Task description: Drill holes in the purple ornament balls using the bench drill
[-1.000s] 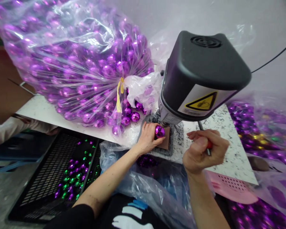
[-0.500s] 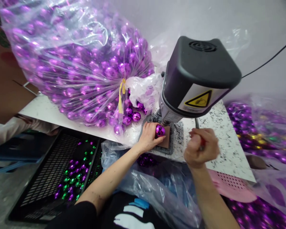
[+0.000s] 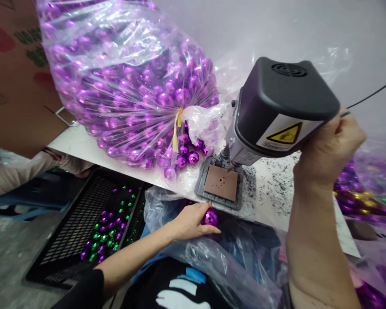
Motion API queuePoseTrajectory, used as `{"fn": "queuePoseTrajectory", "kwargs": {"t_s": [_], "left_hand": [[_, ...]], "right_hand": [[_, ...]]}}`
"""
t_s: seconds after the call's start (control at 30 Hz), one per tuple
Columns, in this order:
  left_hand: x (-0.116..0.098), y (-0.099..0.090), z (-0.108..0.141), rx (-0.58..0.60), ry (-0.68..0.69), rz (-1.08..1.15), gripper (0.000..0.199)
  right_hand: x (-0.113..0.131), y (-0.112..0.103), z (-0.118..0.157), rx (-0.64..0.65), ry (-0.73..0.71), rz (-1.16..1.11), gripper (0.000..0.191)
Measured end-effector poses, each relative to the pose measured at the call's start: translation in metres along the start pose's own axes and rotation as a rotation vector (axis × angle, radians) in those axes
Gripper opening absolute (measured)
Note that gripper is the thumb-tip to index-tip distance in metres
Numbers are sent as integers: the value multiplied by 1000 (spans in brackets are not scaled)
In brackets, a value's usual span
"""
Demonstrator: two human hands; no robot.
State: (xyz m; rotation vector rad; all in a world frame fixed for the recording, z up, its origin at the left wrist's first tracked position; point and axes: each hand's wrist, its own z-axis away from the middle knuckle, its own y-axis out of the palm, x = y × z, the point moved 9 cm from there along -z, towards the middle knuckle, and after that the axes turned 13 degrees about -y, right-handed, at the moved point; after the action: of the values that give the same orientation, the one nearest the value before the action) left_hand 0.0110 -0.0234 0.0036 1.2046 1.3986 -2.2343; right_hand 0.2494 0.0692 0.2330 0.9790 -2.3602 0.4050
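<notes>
My left hand grips a shiny purple faceted ball between thumb and fingers, over the clear plastic bag at my lap. Just beyond it is the small bench drill press, with a black motor housing and a yellow warning label. A brown square board with a hole in it lies on the grey base plate. Raised at the housing's right side, my right hand is closed; the lever handle it held a moment ago is now hidden behind the hand and housing.
A large clear bag of purple balls, tied with yellow, fills the table's left, with loose balls by its neck. Dark shavings litter the table. A black crate holds small green and purple balls. Another person's sleeve is at left.
My left hand has drawn the purple ball off the board toward me, over the bag. My right hand has risen from below the housing to its right side. The view has shifted slightly.
</notes>
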Motion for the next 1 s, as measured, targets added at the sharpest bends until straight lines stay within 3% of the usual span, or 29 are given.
{"fn": "queuePoseTrajectory", "kwargs": {"t_s": [0.07, 0.17, 0.27, 0.33, 0.43, 0.5, 0.6, 0.67, 0.8, 0.9, 1.0], "left_hand": [[6, -4, 7, -5, -9, -59, 61], [5, -37, -8, -99, 13, -150, 46], [3, -94, -48, -368, -16, -378, 27], [7, -123, -80, -505, -99, -578, 30], [13, -132, -118, -443, -124, -697, 31], [13, -135, -124, -425, -104, -592, 37], [12, -146, -107, -452, -72, -108, 53], [18, -140, -92, -331, -83, 342, 58], [26, -96, -71, 57, -185, 1056, 64], [30, -70, -67, 177, -218, 1325, 54], [38, -53, -71, 211, -265, 1421, 48]], "right_hand": [[5, -1, 0, -13, -25, 6, 52], [8, 1, 0, 0, -23, 5, 57], [7, 2, 0, 5, -15, 7, 61], [6, 1, 0, 4, -12, 13, 62], [4, 1, 0, 15, -6, 14, 62], [4, 1, 0, 18, -12, 9, 62], [6, 2, 0, 26, -18, -7, 61], [5, 3, 0, 28, -13, -16, 59], [4, 4, 0, 4, -12, -31, 58], [4, 4, 0, 4, -21, -16, 57], [3, 4, 0, 20, -15, -14, 57]]}}
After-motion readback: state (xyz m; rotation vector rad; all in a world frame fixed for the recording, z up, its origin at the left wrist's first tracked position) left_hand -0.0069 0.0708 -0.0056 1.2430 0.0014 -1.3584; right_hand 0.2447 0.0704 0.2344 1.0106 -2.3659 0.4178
